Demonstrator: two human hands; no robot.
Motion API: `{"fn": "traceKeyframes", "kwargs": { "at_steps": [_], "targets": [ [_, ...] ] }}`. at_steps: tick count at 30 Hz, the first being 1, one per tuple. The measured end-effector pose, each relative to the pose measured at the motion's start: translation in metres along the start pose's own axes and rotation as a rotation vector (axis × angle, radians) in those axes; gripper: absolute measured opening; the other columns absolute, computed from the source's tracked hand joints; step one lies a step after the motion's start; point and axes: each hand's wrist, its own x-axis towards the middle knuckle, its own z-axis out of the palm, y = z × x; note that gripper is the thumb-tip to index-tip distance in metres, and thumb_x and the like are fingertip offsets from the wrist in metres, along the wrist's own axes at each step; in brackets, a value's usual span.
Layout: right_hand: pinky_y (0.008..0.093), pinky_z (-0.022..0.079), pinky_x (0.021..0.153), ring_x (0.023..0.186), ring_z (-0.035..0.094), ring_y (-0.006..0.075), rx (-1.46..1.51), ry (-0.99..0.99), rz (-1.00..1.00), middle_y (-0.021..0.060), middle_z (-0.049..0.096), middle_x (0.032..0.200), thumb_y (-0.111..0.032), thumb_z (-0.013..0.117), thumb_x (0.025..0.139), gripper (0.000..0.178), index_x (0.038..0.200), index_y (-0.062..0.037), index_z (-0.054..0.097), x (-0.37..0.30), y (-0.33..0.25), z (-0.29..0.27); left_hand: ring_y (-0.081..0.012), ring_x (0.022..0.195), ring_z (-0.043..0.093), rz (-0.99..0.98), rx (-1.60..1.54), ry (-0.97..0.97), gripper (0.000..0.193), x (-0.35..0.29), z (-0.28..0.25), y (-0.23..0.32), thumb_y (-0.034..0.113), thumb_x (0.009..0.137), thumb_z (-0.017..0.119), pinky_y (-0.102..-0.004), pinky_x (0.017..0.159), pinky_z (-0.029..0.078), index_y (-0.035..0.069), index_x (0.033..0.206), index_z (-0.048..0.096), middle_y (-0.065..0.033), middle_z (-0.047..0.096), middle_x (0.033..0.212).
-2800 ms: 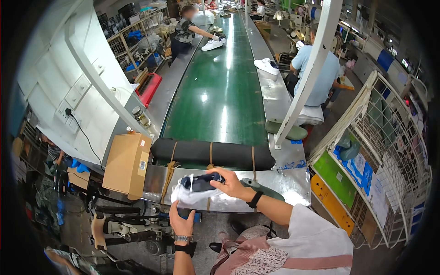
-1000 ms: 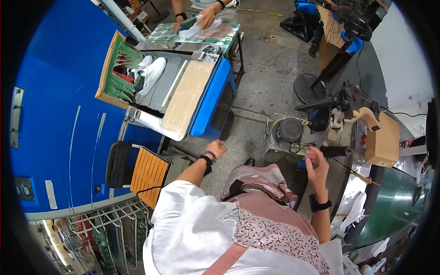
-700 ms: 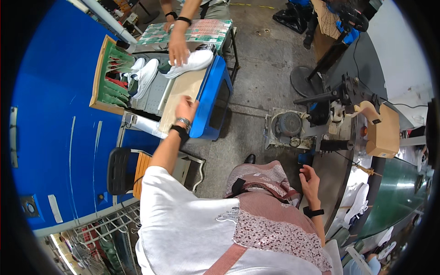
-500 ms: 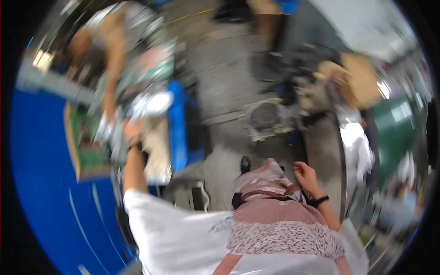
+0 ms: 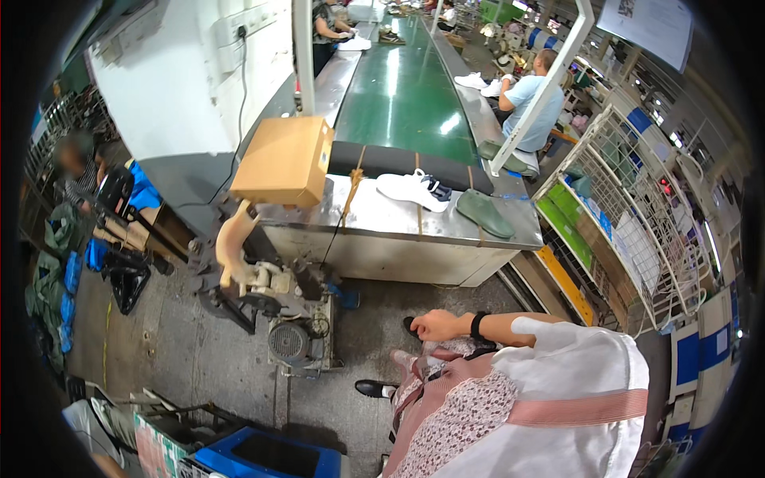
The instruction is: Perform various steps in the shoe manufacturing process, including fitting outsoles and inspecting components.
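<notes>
My right hand (image 5: 437, 326) hangs in front of my pink apron (image 5: 470, 390), with its fingers curled in and nothing visible in them. A black band circles its wrist. It touches no bench or tool. Beyond it, a white shoe (image 5: 408, 190) and a dark green shoe last (image 5: 484, 213) lie on the metal end of a conveyor bench (image 5: 362, 213). My left hand is outside the picture.
A machine with a curved tan arm (image 5: 236, 243) and a motor (image 5: 289, 342) stands on the floor. A cardboard box (image 5: 283, 159) rests by the bench. Wire racks (image 5: 629, 215) stand right, a blue bin (image 5: 263, 454) below. Co-workers sit along the green belt (image 5: 398, 95).
The view has swung right, from the blue table to the conveyor bench. My left hand, earlier stretched toward a co-worker's hand and a shiny bundle, has gone out of view. My right hand stays curled.
</notes>
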Motion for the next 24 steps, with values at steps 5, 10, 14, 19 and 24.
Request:
{"fn": "traceKeyframes", "kwargs": {
  "at_steps": [5, 10, 14, 19, 24],
  "targets": [
    [0.0395, 0.056, 0.08, 0.09, 0.072, 0.0274, 0.098, -0.027, -0.06, 0.0107, 0.075, 0.098, -0.023, 0.062, 0.084, 0.038, 0.117, -0.0047, 0.065, 0.025, 0.014, 0.003, -0.0238, 0.104, 0.07, 0.4, 0.487, 0.123, 0.04, -0.126, -0.047, 0.04, 0.034, 0.098, 0.048, -0.035, 0.087, 0.056, 0.006, 0.113, 0.072, -0.0158, 0.072, 0.112],
    [0.0371, 0.055, 0.084, 0.093, 0.071, 0.0252, 0.394, -0.097, -0.135, 0.0102, 0.074, 0.103, -0.026, 0.062, 0.087, 0.04, 0.121, -0.0044, 0.064, 0.063, 0.034, 0.002, -0.0407, 0.104, 0.066, 0.578, -0.101, 0.034, 0.046, -0.266, -0.049, 0.071, 0.041, 0.092, 0.057, -0.0463, 0.089, 0.052, 0.002, 0.113, 0.07, -0.0272, 0.069, 0.11],
    [0.0326, 0.054, 0.078, 0.091, 0.064, 0.0154, 1.021, -0.364, 0.065, 0.0041, 0.067, 0.106, -0.031, 0.064, 0.097, 0.042, 0.13, -0.0074, 0.054, 0.1, 0.039, -0.007, -0.0344, 0.087, 0.066, 1.008, -0.603, 0.091, 0.03, -0.442, -0.035, 0.173, 0.021, 0.084, 0.064, -0.0444, 0.078, 0.052, -0.003, 0.103, 0.067, -0.0219, 0.068, 0.094],
    [0.0522, 0.034, 0.112, 0.136, 0.042, 0.0361, 1.368, -0.837, 0.205, 0.0183, 0.038, 0.153, -0.073, 0.044, 0.093, 0.092, 0.158, -0.0104, 0.021, 0.098, -0.014, -0.087, -0.0201, 0.065, 0.055, 1.245, -0.891, -0.122, 0.014, -0.68, -0.157, 0.262, 0.008, 0.089, 0.065, -0.0327, 0.063, 0.046, -0.005, 0.094, 0.064, -0.013, 0.062, 0.074],
    [0.0381, 0.055, 0.091, 0.101, 0.067, 0.0265, 1.846, -0.832, 0.037, 0.0161, 0.066, 0.12, -0.05, 0.048, 0.098, 0.063, 0.134, 0.0006, 0.054, 0.095, -0.002, -0.166, -0.0381, 0.066, 0.049, 1.453, -1.002, -0.067, 0.03, -0.766, -0.159, 0.322, 0.015, 0.084, 0.074, -0.042, 0.058, 0.04, 0.0, 0.075, 0.05, -0.0169, 0.047, 0.073]
  ]
}}
